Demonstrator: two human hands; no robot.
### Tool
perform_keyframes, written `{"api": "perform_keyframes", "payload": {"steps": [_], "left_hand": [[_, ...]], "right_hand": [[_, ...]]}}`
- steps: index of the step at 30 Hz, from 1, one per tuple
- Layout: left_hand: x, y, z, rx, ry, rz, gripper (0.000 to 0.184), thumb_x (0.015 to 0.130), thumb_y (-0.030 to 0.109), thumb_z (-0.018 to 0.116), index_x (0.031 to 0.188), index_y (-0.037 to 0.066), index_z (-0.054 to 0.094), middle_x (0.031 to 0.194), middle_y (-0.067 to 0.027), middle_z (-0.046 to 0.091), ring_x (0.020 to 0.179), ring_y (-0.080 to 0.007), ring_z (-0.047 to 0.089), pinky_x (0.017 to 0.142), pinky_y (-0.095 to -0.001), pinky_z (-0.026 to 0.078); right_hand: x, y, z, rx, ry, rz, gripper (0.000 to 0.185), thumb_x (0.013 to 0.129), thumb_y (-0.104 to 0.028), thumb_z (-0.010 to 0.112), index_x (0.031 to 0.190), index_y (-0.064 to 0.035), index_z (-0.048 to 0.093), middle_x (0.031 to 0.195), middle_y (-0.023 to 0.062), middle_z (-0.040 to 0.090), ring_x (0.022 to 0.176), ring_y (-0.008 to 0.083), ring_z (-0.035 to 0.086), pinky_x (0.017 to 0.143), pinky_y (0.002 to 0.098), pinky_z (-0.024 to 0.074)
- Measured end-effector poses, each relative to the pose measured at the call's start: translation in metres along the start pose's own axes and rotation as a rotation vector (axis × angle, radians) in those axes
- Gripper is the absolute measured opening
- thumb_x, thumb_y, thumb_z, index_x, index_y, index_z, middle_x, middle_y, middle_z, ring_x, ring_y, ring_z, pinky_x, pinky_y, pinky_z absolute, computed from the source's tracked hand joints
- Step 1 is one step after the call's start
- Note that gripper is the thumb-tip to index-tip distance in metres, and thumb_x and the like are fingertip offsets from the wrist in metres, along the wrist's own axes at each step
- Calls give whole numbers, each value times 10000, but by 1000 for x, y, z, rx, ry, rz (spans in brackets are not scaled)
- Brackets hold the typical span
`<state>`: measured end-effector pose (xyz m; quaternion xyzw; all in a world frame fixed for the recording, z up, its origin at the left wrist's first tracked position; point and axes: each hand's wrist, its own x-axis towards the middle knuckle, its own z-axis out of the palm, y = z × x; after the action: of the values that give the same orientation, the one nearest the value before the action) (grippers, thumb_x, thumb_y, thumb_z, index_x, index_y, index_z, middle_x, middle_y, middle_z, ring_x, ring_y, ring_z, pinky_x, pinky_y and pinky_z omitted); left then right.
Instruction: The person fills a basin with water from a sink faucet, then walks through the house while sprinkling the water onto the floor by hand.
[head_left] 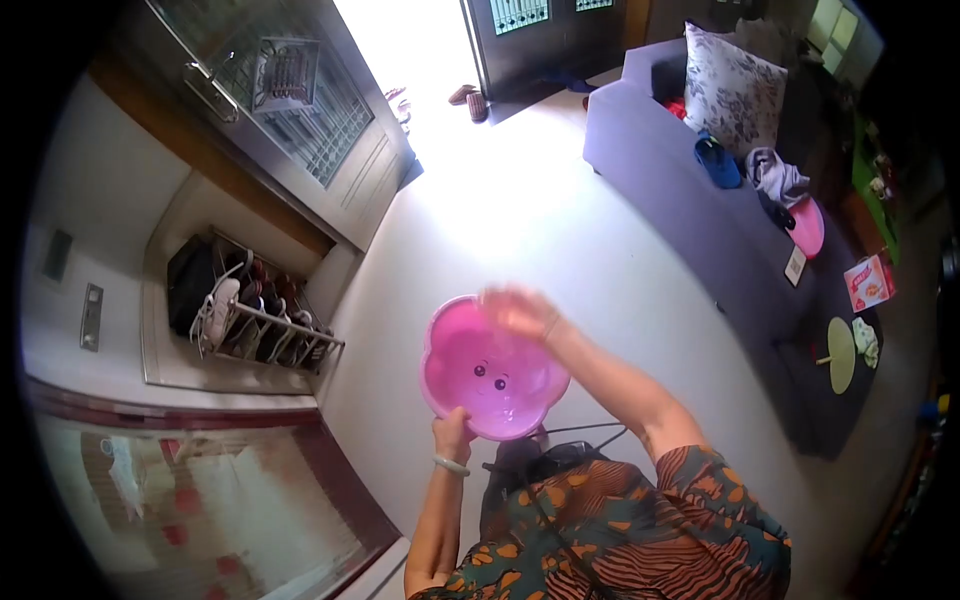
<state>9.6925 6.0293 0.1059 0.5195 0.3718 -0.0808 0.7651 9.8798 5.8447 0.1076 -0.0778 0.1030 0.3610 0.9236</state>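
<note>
A glossy, scalloped pink basin (452, 350) sits over the smooth pale floor (400, 290); the left hand (453, 430) grasps its near rim; the blurred right hand (520, 312) overlaps its far rim, grip unclear.

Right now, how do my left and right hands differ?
The left hand grips the near rim of the pink basin; the right hand overlaps its far rim in view, contact unclear. The left hand looks fairly sharp, the right hand blurred. Shared: both are bare and at the basin.
</note>
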Motion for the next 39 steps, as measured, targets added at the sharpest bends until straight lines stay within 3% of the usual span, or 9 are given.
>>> {"api": "perform_keyframes", "payload": {"steps": [2,3,18,19,23,25,34,35,39], "left_hand": [[34,23,3,-1,8,18,224,651,17,522,858,-70,531,771,-87,541,617,-185,555,515,-324,500],[50,37,8,27,9,19,230,650,14,519,863,-74,529,776,-94,542,631,-188,561,523,-322,502],[227,163,96,48,64,89,209,673,29,507,862,-63,499,765,-112,534,609,-223,569,505,-363,500],[235,171,104,63,66,62,202,673,30,510,854,-59,502,758,-109,531,597,-218,561,499,-356,491],[266,190,130,-46,131,86,189,672,25,509,844,-53,503,755,-110,529,620,-222,571,527,-358,504],[269,201,133,-109,137,-4,209,674,16,511,868,-62,508,768,-112,538,660,-227,580,548,-360,513],[256,185,60,-452,524,149,214,649,22,566,849,-53,557,779,-82,567,694,-173,562,620,-305,464],[252,183,48,-450,567,161,198,635,24,567,813,-61,561,760,-76,560,659,-162,548,589,-286,437],[219,165,-1,-668,751,137,202,627,53,590,796,-53,562,733,-73,552,630,-167,532,557,-291,428]], "right_hand": [[27,-72,76,186,-295,-328,319,937,-172,308,1107,59,448,1091,185,515,1054,289,496,960,397,398],[37,-87,106,15,8,-634,297,946,-181,302,1078,49,435,1043,168,523,1018,270,512,949,405,411],[208,-115,-43,-774,466,263,293,875,-168,475,1098,22,468,1040,155,529,948,232,536,847,353,464],[227,-118,-57,-701,516,211,219,872,-160,475,1022,-4,507,866,106,579,788,191,569,705,290,492],[277,-160,-2,-380,695,272,152,862,-140,484,902,-4,539,771,76,590,699,161,575,640,252,492],[307,-187,14,-348,357,259,127,849,-120,511,841,-8,571,729,85,600,686,172,584,665,273,498],[402,-299,2,-335,114,18,142,872,-75,477,841,1,592,793,82,624,787,158,588,760,279,480],[414,-319,-40,-300,111,128,159,836,-85,527,934,30,577,935,122,608,950,210,550,866,335,451],[415,-273,-51,-695,595,154,339,817,-189,563,1077,16,488,1171,172,467,1097,290,454,929,400,408]]}}
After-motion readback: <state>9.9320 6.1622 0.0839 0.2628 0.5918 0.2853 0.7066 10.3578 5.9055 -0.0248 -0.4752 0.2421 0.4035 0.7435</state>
